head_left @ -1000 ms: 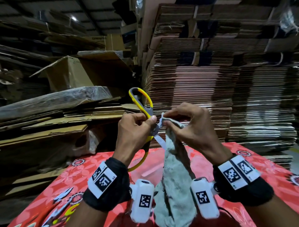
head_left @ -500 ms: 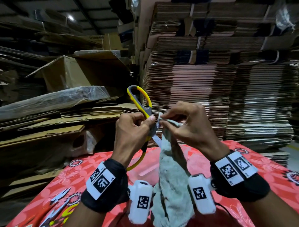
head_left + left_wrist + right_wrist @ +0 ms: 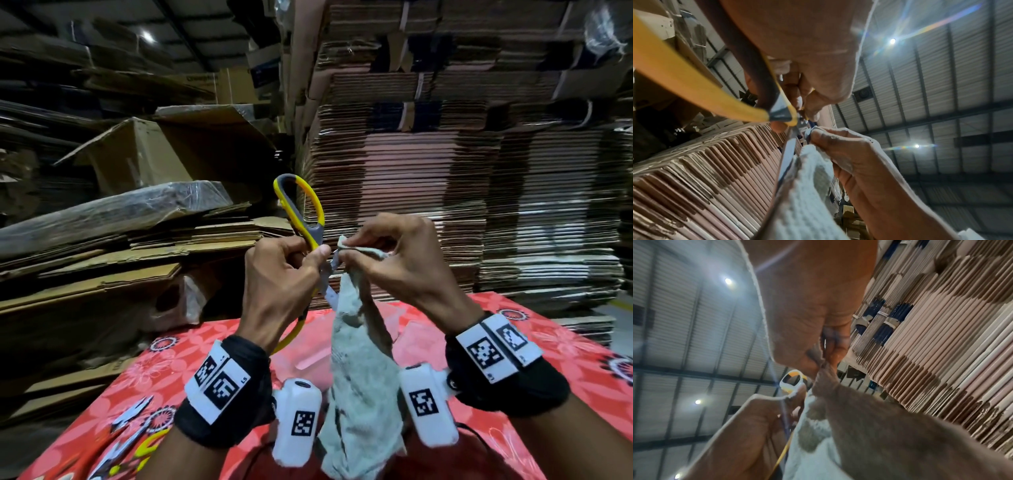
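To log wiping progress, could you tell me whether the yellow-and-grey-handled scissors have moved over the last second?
No: the yellow-and-grey-handled scissors stay just right of the plastic-wrapped cardboard bundle.

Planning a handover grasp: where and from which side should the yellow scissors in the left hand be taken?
I'd take the scissors by the upper handle loop, coming from above. It stands free above the left hand, which grips near the pivot; the blade points down against the cloth that the right hand pinches.

Tip of scissors (image 3: 314, 235) behind cloth (image 3: 359, 377); cloth's lower end cropped
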A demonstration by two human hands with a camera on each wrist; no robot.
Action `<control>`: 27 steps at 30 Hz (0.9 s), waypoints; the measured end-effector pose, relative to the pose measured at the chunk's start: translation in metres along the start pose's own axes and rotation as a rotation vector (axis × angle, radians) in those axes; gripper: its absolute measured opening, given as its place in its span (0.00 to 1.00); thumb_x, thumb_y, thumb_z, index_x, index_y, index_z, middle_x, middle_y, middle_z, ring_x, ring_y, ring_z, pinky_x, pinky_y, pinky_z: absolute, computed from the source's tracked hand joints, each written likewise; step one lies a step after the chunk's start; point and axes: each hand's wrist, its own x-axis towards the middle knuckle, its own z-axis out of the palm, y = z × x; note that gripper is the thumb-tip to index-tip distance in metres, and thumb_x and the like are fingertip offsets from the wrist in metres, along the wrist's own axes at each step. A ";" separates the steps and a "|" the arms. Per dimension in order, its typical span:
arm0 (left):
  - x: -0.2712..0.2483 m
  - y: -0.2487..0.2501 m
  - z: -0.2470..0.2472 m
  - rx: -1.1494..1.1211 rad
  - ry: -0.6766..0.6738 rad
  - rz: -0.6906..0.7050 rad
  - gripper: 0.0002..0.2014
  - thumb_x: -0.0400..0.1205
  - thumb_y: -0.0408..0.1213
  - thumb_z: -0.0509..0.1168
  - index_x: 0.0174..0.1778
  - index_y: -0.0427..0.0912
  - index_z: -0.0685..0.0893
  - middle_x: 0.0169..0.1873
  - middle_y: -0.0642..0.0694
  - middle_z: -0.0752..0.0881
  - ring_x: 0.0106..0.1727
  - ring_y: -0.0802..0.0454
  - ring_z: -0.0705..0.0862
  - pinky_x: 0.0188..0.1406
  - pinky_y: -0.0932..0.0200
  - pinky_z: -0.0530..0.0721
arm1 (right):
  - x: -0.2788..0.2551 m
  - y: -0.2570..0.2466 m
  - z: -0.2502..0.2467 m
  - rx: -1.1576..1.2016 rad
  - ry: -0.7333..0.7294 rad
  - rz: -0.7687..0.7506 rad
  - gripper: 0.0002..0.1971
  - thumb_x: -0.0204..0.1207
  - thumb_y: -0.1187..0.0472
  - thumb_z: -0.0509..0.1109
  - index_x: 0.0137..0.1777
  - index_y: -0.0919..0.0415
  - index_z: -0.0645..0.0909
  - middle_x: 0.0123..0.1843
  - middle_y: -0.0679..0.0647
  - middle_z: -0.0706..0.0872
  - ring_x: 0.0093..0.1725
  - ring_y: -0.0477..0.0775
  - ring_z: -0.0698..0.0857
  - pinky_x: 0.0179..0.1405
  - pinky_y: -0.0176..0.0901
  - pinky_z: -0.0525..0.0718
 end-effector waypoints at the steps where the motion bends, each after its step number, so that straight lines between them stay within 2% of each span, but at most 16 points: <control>1: 0.000 0.001 0.000 0.022 -0.004 0.012 0.19 0.83 0.39 0.76 0.25 0.50 0.83 0.17 0.59 0.77 0.23 0.63 0.75 0.24 0.72 0.68 | 0.002 0.003 -0.003 0.016 0.021 0.045 0.06 0.66 0.59 0.89 0.40 0.54 0.95 0.38 0.44 0.93 0.38 0.40 0.91 0.38 0.37 0.87; 4: 0.000 0.001 0.000 0.047 -0.011 0.029 0.15 0.82 0.40 0.76 0.29 0.49 0.86 0.18 0.59 0.76 0.24 0.63 0.75 0.23 0.72 0.68 | 0.004 0.014 -0.014 0.014 0.108 0.139 0.08 0.67 0.60 0.89 0.39 0.49 0.93 0.37 0.41 0.93 0.39 0.38 0.92 0.42 0.46 0.91; 6: -0.001 0.003 0.000 0.042 -0.004 0.026 0.12 0.83 0.40 0.76 0.32 0.48 0.89 0.20 0.58 0.79 0.25 0.63 0.77 0.24 0.72 0.69 | 0.002 0.010 -0.011 0.020 0.126 0.123 0.08 0.67 0.61 0.88 0.40 0.49 0.93 0.38 0.41 0.93 0.41 0.39 0.92 0.43 0.46 0.92; 10: -0.001 0.007 -0.003 0.038 -0.017 0.039 0.09 0.83 0.39 0.75 0.36 0.48 0.92 0.23 0.60 0.83 0.27 0.67 0.81 0.26 0.75 0.71 | -0.005 -0.008 0.006 0.049 0.039 0.043 0.07 0.67 0.62 0.89 0.40 0.52 0.93 0.38 0.44 0.92 0.38 0.39 0.91 0.39 0.31 0.85; 14: -0.002 0.008 -0.003 0.045 -0.029 0.032 0.14 0.83 0.38 0.75 0.30 0.49 0.87 0.17 0.61 0.78 0.24 0.66 0.78 0.25 0.74 0.70 | 0.001 0.006 -0.005 0.045 0.094 0.124 0.06 0.67 0.61 0.88 0.39 0.53 0.93 0.37 0.44 0.93 0.39 0.41 0.92 0.39 0.40 0.87; 16: -0.001 0.006 -0.002 0.042 -0.035 0.007 0.18 0.83 0.39 0.76 0.26 0.51 0.84 0.16 0.64 0.77 0.22 0.66 0.75 0.23 0.74 0.68 | 0.002 0.013 -0.012 0.047 0.115 0.145 0.06 0.70 0.62 0.86 0.39 0.52 0.92 0.38 0.42 0.93 0.40 0.39 0.92 0.40 0.40 0.87; 18: 0.001 0.003 -0.001 0.016 -0.030 -0.036 0.21 0.83 0.39 0.76 0.23 0.51 0.81 0.15 0.65 0.76 0.21 0.66 0.74 0.23 0.74 0.67 | 0.003 0.011 -0.016 0.073 0.111 0.167 0.04 0.73 0.62 0.85 0.42 0.53 0.93 0.40 0.42 0.94 0.42 0.40 0.93 0.43 0.43 0.91; 20: 0.003 -0.002 -0.001 -0.065 -0.020 -0.094 0.21 0.84 0.38 0.75 0.24 0.43 0.82 0.15 0.63 0.76 0.20 0.67 0.74 0.23 0.74 0.67 | 0.006 0.005 -0.018 0.095 0.105 0.182 0.02 0.76 0.62 0.83 0.46 0.54 0.94 0.42 0.43 0.94 0.44 0.41 0.93 0.47 0.47 0.92; 22: 0.004 -0.006 -0.001 -0.139 -0.008 -0.138 0.19 0.85 0.40 0.74 0.29 0.35 0.87 0.16 0.60 0.79 0.20 0.65 0.74 0.23 0.72 0.68 | 0.008 -0.002 -0.022 0.116 0.118 0.172 0.03 0.78 0.62 0.81 0.50 0.54 0.94 0.44 0.43 0.94 0.46 0.41 0.93 0.49 0.49 0.93; 27: 0.007 -0.010 -0.001 -0.214 0.003 -0.192 0.17 0.85 0.41 0.74 0.31 0.38 0.90 0.18 0.57 0.82 0.20 0.64 0.75 0.26 0.62 0.74 | 0.007 -0.018 -0.024 0.127 0.064 0.130 0.08 0.77 0.61 0.82 0.54 0.52 0.92 0.49 0.43 0.94 0.48 0.39 0.93 0.51 0.44 0.93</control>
